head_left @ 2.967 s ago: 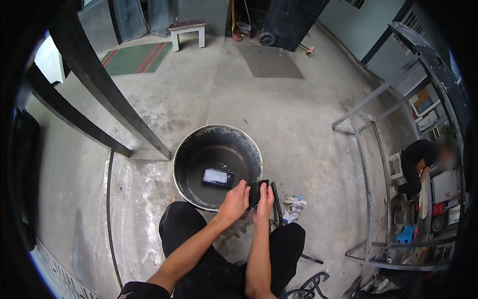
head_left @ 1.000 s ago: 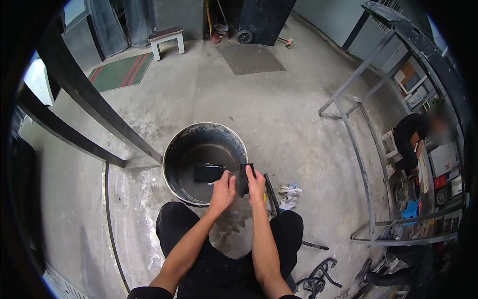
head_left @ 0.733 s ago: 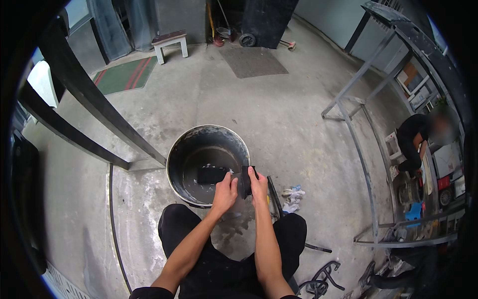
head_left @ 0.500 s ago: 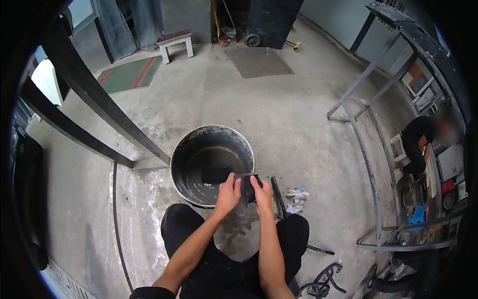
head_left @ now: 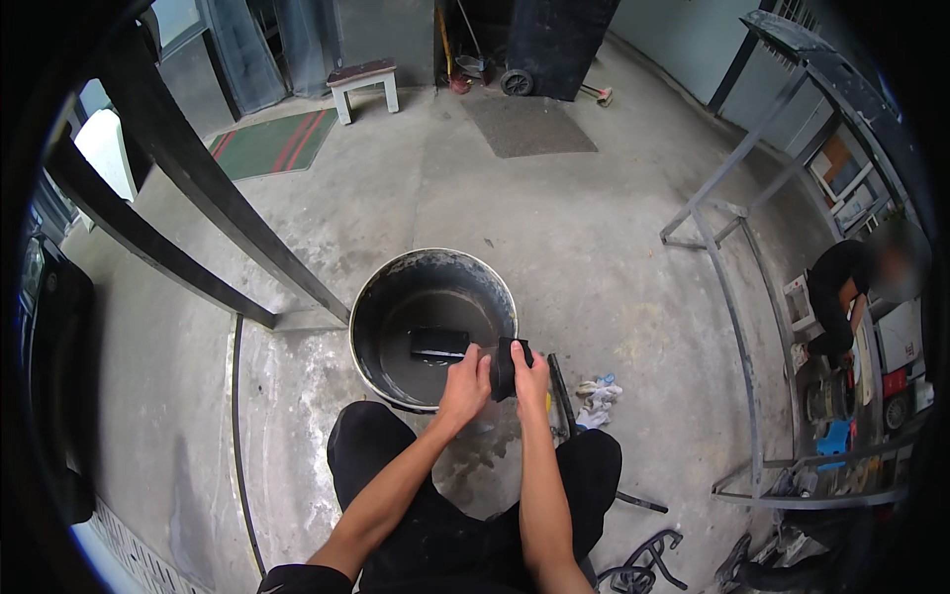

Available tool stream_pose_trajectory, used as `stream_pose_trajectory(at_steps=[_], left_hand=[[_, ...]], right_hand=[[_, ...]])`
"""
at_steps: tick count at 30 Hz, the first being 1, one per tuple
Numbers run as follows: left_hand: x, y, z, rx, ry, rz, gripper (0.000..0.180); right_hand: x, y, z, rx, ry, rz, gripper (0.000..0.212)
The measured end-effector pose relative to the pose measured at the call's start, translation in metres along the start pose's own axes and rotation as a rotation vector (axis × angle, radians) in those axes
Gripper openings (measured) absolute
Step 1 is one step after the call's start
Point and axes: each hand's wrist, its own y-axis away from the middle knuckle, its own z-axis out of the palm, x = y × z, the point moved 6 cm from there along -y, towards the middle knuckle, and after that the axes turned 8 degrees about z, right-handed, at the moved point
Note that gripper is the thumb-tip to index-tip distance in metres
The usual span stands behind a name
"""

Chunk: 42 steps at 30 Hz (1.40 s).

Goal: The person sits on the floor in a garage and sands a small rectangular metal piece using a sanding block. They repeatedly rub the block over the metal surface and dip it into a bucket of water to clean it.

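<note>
The right hand (head_left: 532,376) grips a black piece (head_left: 504,370) near the round bucket (head_left: 374,297). The left hand (head_left: 463,388) curls beside it, its hold unclear. A black block (head_left: 438,343) sits inside the bucket.

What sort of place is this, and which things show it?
Probably a workshop or work yard: stained concrete floor, a metal frame at the right, and a round tub with pale residue on its inner wall.
</note>
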Motion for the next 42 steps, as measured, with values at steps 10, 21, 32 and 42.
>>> stream_pose_trajectory(at_steps=[10,21,32,42], left_hand=[[0.005,-0.001,0.000,-0.032,0.008,0.055,0.015],[-0.012,-0.009,0.004,-0.079,0.051,0.048,0.020],[-0.010,-0.010,0.004,-0.068,0.013,-0.011,0.019],[-0.002,-0.018,0.003,-0.094,0.036,0.015,0.020]], right_hand=[[-0.003,-0.007,0.000,-0.002,-0.043,-0.063,0.026],[0.005,-0.009,-0.002,0.018,-0.220,0.007,0.025],[-0.009,-0.013,-0.004,0.152,0.153,-0.216,0.035],[0.003,-0.052,-0.017,0.098,-0.048,-0.112,0.030]])
